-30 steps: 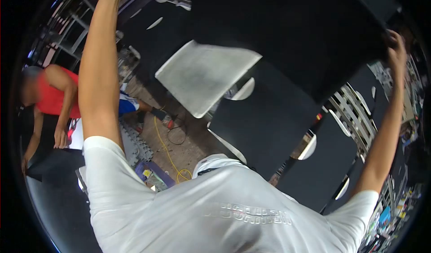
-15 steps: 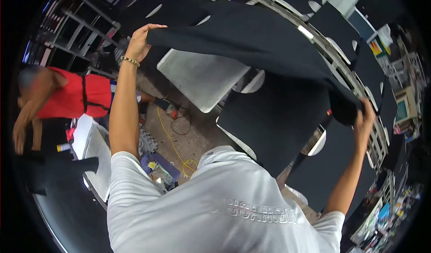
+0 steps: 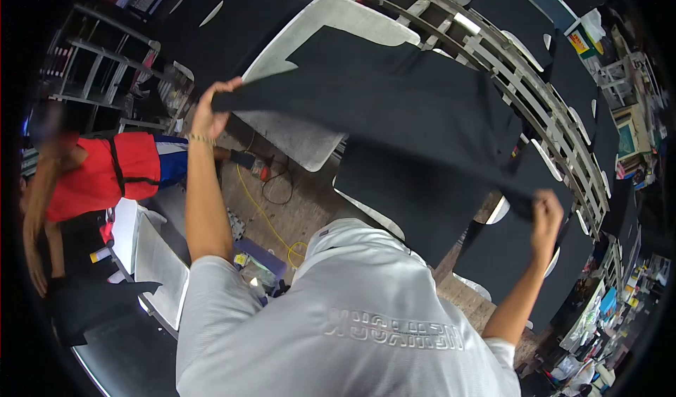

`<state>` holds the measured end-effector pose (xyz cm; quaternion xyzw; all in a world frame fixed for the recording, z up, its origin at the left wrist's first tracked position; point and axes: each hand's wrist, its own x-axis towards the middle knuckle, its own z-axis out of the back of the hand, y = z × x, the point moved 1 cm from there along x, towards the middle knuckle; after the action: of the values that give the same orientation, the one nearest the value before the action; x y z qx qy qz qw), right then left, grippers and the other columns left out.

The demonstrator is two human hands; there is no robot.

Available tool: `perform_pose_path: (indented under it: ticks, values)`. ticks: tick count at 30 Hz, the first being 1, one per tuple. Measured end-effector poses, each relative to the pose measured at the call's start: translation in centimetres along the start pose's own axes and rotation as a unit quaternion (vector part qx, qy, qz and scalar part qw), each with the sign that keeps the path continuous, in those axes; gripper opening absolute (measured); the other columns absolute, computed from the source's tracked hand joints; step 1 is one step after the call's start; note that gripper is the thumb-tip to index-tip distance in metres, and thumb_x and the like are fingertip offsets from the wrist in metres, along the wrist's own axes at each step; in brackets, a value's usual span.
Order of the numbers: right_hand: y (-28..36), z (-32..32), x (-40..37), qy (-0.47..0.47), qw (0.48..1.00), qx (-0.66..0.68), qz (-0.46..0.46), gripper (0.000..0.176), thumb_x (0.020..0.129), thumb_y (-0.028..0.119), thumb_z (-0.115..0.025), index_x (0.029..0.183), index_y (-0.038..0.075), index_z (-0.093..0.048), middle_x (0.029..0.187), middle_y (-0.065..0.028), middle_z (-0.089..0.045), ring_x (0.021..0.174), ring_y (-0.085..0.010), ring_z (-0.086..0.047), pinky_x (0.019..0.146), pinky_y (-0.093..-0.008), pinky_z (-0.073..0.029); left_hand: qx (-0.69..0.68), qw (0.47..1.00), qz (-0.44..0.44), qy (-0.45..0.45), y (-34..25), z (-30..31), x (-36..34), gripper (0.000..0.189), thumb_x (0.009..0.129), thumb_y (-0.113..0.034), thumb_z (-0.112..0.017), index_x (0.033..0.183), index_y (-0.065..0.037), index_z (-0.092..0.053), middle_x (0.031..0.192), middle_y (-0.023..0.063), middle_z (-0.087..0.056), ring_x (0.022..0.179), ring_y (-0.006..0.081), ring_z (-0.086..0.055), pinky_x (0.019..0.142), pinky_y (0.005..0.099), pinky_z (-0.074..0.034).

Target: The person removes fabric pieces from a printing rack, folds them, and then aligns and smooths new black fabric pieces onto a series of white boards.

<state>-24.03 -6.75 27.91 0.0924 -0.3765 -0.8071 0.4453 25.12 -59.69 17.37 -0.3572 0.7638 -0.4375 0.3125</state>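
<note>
A black fabric piece (image 3: 394,94) is stretched between my two hands over a pale flat board (image 3: 289,133). My left hand (image 3: 210,112) pinches the cloth's left corner, level with the board's left edge. At the right end, my right hand (image 3: 546,221) has closed fingers around the other corner. The far part of the cloth lies across the board, while its near edge hangs in the air, blurred. Just nearer to me, another board is covered in black fabric (image 3: 408,193), with a pale rim (image 3: 366,210) showing.
A curved metal rail (image 3: 486,52) runs behind the boards. More boards with black cloth (image 3: 517,20) stand beyond it. At left, a person in a red top (image 3: 105,175) handles black fabric (image 3: 105,302). A yellow cable (image 3: 264,217) and a purple bin (image 3: 260,259) are on the floor.
Both hands have come down and nearer to me with the fabric. Its far part, raised before, now rests on the pale board, whose far end has come into sight.
</note>
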Motion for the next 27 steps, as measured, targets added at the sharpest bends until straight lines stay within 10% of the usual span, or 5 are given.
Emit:
perform_pose_path:
  ticks: [9,15,18,22,27]
  values:
    - [-3.8,-11.9,-13.4,0.174,0.977,0.02,-0.122,0.034,0.085,0.022,-0.074,0.073,-0.006,-0.06,0.058,-0.0158,-0.051,0.048,-0.0203,-0.043,0.049,-0.0356,-0.036,-0.07,0.983,0.141,-0.097,13.2,6.4,-8.8,0.027,0.105,-0.016,-0.035,0.107,-0.004,-0.059,0.117,0.0181,-0.063,0.112,0.0314,-0.061,0.095,0.053,-0.051]
    - [-3.4,-12.6,-14.8,0.245,0.954,0.003,-0.175,0.032,0.073,0.018,-0.083,0.076,-0.007,-0.063,0.058,-0.0142,-0.053,0.052,-0.0244,-0.051,0.052,-0.0366,-0.04,-0.161,0.954,0.161,-0.193,14.0,5.9,-9.9,0.025,0.099,-0.017,-0.055,0.112,0.002,-0.063,0.119,0.0183,-0.063,0.1,0.0269,-0.065,0.091,0.0356,-0.053]
    - [-3.8,-12.2,-14.9,0.236,0.964,-0.024,-0.119,0.017,0.072,0.006,-0.077,0.083,-0.004,-0.069,0.065,-0.0147,-0.058,0.055,-0.0276,-0.053,0.054,-0.035,-0.042,0.053,0.974,0.082,-0.203,14.9,6.0,-9.9,0.036,0.079,0.003,-0.077,0.113,0.001,-0.064,0.119,0.0185,-0.062,0.099,0.0215,-0.063,0.087,0.0307,-0.051]
    - [-4.8,-11.7,-15.1,0.206,0.974,-0.019,-0.095,0.027,0.062,-0.008,-0.06,0.088,-0.003,-0.07,0.077,-0.0164,-0.059,0.071,-0.0318,-0.061,0.062,-0.0359,-0.047,0.241,0.925,0.112,-0.273,14.2,6.3,-10.3,0.043,0.075,-0.006,-0.083,0.114,-0.004,-0.065,0.115,0.0232,-0.062,0.103,0.0246,-0.062,0.087,0.0303,-0.05]
    - [-5.2,-11.5,-15.7,0.176,0.982,-0.031,-0.056,0.024,0.066,-0.01,-0.061,0.088,-0.004,-0.069,0.087,-0.0174,-0.063,0.083,-0.0336,-0.062,0.074,-0.0373,-0.05,0.317,0.907,0.06,-0.269,14.9,7.8,-11.0,0.032,0.079,-0.002,-0.079,0.104,0.0,-0.059,0.087,0.0065,-0.067,0.078,0.0131,-0.062,0.073,0.024,-0.049]
